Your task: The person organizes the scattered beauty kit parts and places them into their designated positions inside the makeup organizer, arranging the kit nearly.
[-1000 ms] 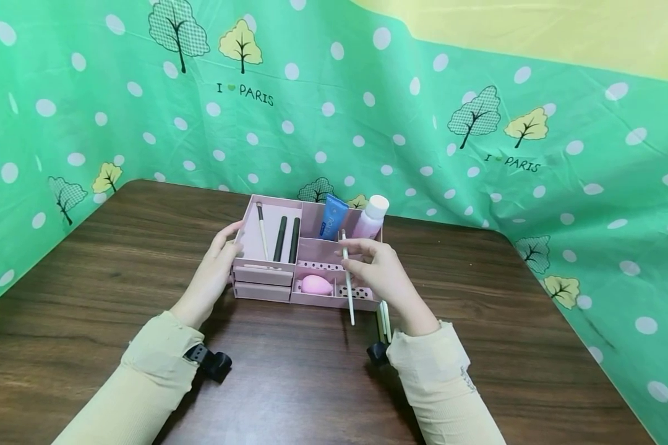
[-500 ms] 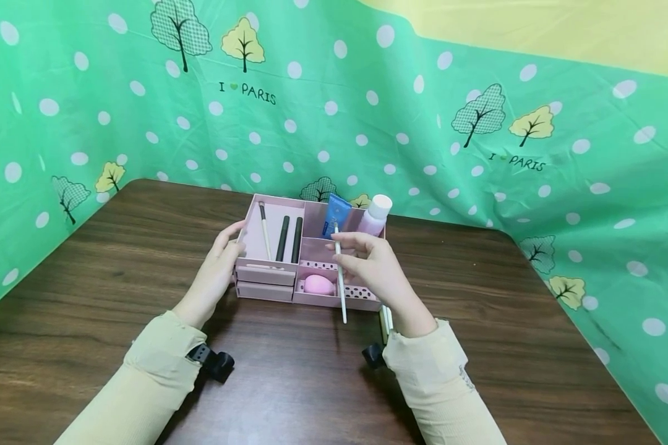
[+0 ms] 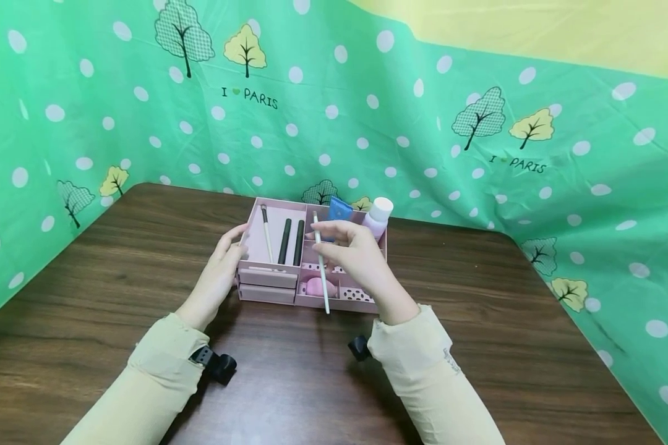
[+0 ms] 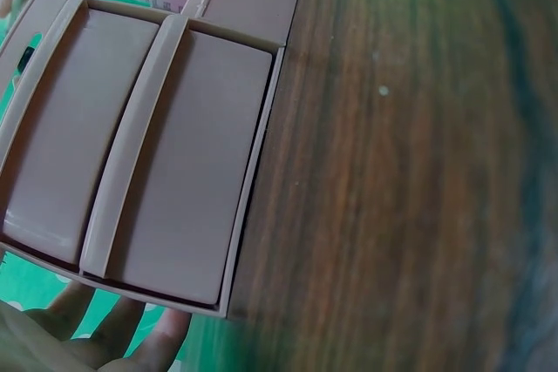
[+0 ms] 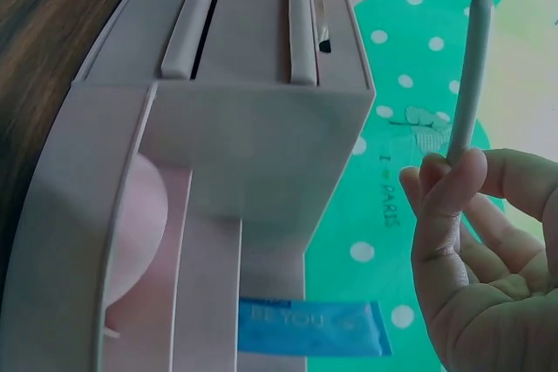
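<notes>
A pink cosmetics organizer [image 3: 267, 295] stands on the table, two drawers at its left front. My left hand [image 3: 214, 278] rests against its left side, fingers [image 4: 113, 328] along the outer wall. My right hand [image 3: 356, 250] pinches a makeup brush [image 3: 322, 275] between thumb and fingers, bristles up, over the middle compartments. Its pale handle [image 5: 471, 84] sticks out past the fingertips in the right wrist view. In the top left tray lie another brush [image 3: 267, 238] and two black pens [image 3: 284, 241]. A pink makeup sponge [image 3: 313, 287] sits in a front compartment, partly behind the held brush.
A blue tube [image 3: 339, 208] and a white-capped pink bottle [image 3: 378, 222] stand in the organizer's back right compartments. The brown wood table [image 3: 289, 383] extends around it, with a green dotted curtain [image 3: 334, 93] behind.
My right hand has carried the brush leftward, from near the bottle to beside the black pens. It now covers part of the blue tube. My left hand stays at the organizer's side.
</notes>
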Motion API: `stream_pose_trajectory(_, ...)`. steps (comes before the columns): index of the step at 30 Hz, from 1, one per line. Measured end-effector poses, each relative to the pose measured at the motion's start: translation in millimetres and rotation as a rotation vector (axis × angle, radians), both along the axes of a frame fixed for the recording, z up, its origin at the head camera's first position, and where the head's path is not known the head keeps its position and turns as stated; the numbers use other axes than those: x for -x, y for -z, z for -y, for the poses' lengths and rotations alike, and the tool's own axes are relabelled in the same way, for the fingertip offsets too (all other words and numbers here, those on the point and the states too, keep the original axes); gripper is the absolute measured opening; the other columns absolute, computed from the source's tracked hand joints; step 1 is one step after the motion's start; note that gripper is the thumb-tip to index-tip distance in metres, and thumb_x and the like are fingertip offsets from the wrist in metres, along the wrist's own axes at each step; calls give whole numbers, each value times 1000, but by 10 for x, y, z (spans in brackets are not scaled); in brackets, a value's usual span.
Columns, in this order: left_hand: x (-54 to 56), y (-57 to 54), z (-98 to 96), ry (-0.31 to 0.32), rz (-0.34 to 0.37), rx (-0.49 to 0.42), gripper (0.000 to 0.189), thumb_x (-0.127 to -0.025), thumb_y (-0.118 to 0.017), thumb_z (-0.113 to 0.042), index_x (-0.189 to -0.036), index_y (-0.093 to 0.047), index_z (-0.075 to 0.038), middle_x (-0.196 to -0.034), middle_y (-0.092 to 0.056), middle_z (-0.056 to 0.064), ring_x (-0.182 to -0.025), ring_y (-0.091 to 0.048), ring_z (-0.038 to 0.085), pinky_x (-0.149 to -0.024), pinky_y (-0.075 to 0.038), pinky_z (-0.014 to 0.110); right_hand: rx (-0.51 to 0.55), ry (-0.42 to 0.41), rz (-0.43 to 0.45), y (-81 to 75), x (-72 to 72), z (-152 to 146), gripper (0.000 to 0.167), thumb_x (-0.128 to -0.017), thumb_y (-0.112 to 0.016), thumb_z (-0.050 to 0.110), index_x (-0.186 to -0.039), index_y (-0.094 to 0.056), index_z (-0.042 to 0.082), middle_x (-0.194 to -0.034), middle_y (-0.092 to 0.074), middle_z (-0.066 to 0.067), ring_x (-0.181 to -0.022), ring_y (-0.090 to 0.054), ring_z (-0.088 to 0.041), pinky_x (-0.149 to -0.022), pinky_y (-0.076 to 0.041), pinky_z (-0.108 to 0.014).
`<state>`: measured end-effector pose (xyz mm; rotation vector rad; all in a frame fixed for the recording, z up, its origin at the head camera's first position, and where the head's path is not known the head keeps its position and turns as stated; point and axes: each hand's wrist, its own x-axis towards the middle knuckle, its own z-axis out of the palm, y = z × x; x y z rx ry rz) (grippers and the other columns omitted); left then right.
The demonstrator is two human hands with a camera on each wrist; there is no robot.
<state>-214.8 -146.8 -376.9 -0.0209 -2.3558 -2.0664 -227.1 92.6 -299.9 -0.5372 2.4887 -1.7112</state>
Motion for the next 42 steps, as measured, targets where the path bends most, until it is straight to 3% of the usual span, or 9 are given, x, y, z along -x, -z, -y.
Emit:
stream_pose_trajectory(2,-3,1,-9,2,3,-10,52,-104,-34,-25,-156,-28,-28,-110,-44,10,-81,-50,10,-69,-44,25,14,-1,5,-11,18,43,39,-91,-67,3,-129,-62,0,-121,-69,-18,-64,-61,-10,-64,-55,-26)
stream_pose_trajectory(10,-8,5,-19,-1,6,-8,52,-104,-35,-25,-156,-28,-27,-111,-45,11,-84,-51,12,-71,-45,26,150,-1,88,-71,138,217,40,-91,-64,-2,-131,-60,-2,-124,-65,-26,-63,-58,-10,-59,-53,-22)
stream_pose_trajectory(23,11,48,-19,-9,5,-3,51,-104,-35,-26,-155,-30,-27,-112,-46,11,-82,-50,11,-72,-43,26,138,2,145,-140,348,428,40,-93,-63,0,-133,-58,-3,-123,-66,-23,-67,-59,-11,-59,-53,-21)
stream_pose_trajectory(32,20,40,-10,-4,-3,-2,51,-104,-35,-26,-155,-30,-26,-116,-47,12,-85,-51,11,-75,-44,26,160,51,154,-111,513,617,40,-92,-64,-1,-132,-60,1,-124,-65,-25,-66,-61,-12,-59,-54,-21)
stream_pose_trajectory(39,27,30,12,-2,-3,0,50,-104,-35,-27,-154,-31,-27,-105,-45,8,-80,-49,11,-72,-42,26,169,89,190,-51,617,786,40,-93,-63,-1,-132,-61,2,-120,-67,-23,-63,-61,-11,-57,-53,-20)
stream_pose_trajectory(42,36,25,12,2,1,6,50,-104,-35,-27,-154,-31,-27,-111,-46,9,-83,-48,11,-73,-42,27,174,107,206,-15,642,823,39,-93,-62,-1,-132,-61,2,-121,-67,-22,-61,-60,-10,-55,-52,-19)
